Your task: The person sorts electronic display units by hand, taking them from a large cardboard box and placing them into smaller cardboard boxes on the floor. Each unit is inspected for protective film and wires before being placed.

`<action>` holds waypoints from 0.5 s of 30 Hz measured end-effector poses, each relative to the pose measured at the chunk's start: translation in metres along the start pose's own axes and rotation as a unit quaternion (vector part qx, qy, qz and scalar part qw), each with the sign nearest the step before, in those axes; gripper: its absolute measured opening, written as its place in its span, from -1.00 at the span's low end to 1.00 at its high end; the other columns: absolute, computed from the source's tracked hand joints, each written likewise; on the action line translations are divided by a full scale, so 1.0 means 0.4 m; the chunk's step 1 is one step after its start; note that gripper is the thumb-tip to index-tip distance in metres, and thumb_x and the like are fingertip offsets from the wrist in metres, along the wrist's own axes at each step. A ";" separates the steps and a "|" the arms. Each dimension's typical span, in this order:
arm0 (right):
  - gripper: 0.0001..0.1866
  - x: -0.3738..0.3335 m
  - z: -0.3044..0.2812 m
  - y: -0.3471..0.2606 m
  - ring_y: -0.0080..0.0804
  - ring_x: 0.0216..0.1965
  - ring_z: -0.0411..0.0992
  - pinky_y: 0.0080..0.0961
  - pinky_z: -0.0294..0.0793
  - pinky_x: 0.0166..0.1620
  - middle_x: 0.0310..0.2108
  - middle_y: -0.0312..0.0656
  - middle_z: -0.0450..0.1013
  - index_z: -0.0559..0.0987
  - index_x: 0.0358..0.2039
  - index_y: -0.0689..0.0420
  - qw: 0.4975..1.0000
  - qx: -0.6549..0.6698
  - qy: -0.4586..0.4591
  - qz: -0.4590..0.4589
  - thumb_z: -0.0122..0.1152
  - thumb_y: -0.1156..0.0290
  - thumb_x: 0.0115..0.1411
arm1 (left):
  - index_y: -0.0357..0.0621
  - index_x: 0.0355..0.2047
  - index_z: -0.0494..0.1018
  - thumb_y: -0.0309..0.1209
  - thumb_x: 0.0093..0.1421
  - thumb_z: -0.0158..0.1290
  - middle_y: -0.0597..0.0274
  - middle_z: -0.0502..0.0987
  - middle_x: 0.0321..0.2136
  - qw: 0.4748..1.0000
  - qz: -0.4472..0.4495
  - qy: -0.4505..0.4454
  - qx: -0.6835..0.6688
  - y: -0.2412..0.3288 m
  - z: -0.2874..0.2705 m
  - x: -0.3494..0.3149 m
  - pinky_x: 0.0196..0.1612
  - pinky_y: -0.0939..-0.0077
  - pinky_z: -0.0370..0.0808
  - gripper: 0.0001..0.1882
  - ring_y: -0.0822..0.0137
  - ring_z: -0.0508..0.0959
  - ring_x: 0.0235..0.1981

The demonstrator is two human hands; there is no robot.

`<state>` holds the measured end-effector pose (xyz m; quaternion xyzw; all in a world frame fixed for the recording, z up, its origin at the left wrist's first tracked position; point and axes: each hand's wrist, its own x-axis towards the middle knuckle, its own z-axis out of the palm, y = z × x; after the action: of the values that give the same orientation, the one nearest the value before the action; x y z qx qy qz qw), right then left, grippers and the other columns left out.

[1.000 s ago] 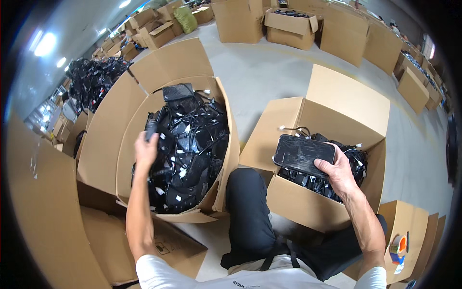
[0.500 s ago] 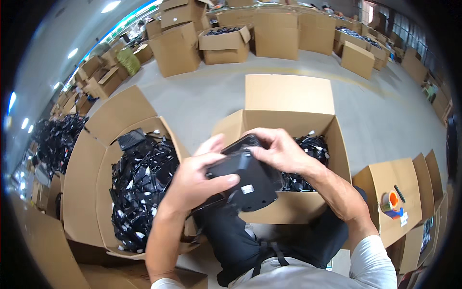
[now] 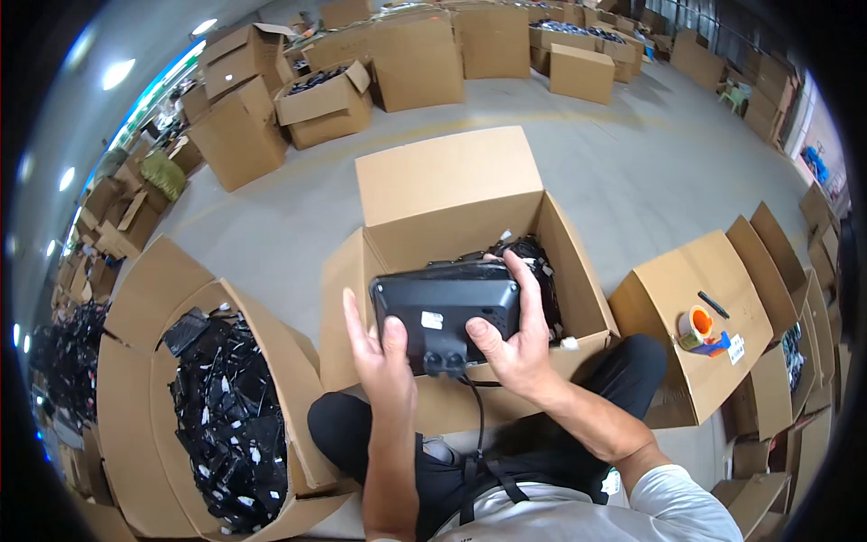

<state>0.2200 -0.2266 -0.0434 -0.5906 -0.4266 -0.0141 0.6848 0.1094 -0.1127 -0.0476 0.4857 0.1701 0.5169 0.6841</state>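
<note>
Head view: flat rectangular black plastic device [image 3: 452, 303] is up in front of the person, btwn both hands, over the near part of an open brown cardbd box [image 3: 452, 176]. Its broad face is up, w/ a small white sticker [image 3: 433, 320] L of middle and a twin-knobbed black mount [image 3: 445, 363] at the near edge; thin black cable [image 3: 481, 415] hangs from there twd the lap. Dark flat edge shows along its far side; can't tell if that's a 2nd piece. R hand [image 3: 519, 348] is clamped on the R end, thumb on the face, fingers round the R edge. L hand [image 3: 384, 357] is spread at the L end, fingers straight past the edge, thumb over the face; can't tell how much weight it bears. Hands are apart, device btwn them. Box under it has a tangle of black parts and cables [image 3: 533, 257] w/ white plugs, mostly seen far R. Near L: taller open brown carton [image 3: 135, 379] w/ a heap of black plastic pieces [image 3: 230, 425], white bits mixed in, and a flat black panel [image 3: 186, 332] on top at the far end. R: brown cardbd box w/ a flat top [image 3: 655, 294], carrying a tape roll w/ orange core [image 3: 696, 322], slim black pen-like stick [image 3: 713, 304] and small blue item [image 3: 720, 345], the blue one right by the roll. Far side, across grey floor [image 3: 587, 163]: big brown cartons [image 3: 415, 63] in a row; green sack [image 3: 163, 174] far L.
</note>
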 end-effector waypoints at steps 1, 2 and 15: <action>-0.22 -0.006 0.003 0.013 -0.25 0.13 0.38 -0.35 0.36 0.19 0.17 0.05 0.35 0.20 0.30 0.33 0.999 0.013 0.043 -0.009 0.33 0.22 0.23 | -0.42 0.25 0.20 -0.44 0.39 -0.01 0.06 0.39 0.13 0.999 -0.036 -0.022 -0.014 -0.008 -0.007 -0.022 0.23 0.42 0.34 -0.51 0.35 0.43 0.12; -0.37 -0.007 0.000 0.016 -0.34 -0.02 0.46 -0.42 0.45 0.06 0.02 -0.03 0.46 0.35 0.21 0.32 0.996 0.014 0.086 -0.006 0.31 0.24 0.25 | -0.42 0.25 0.20 -0.44 0.39 -0.01 0.06 0.39 0.13 0.999 -0.043 -0.026 -0.013 -0.023 -0.031 -0.034 0.23 0.42 0.34 -0.51 0.35 0.43 0.12; -0.46 0.294 -0.018 0.025 -0.44 -0.23 0.54 -0.50 0.54 -0.10 -0.28 -0.08 0.59 0.59 -0.09 0.35 0.997 0.012 -0.069 0.037 0.38 0.11 0.14 | -0.42 0.15 0.35 -0.35 0.21 0.22 0.12 0.55 -0.02 0.957 -0.175 -0.209 0.094 0.048 -0.025 0.122 0.14 0.40 0.44 -0.42 0.32 0.54 -0.02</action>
<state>0.3038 -0.1725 0.0198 -0.5969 -0.4513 0.0574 0.6609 0.1115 -0.0655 -0.0231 0.6077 0.1532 0.2576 0.7354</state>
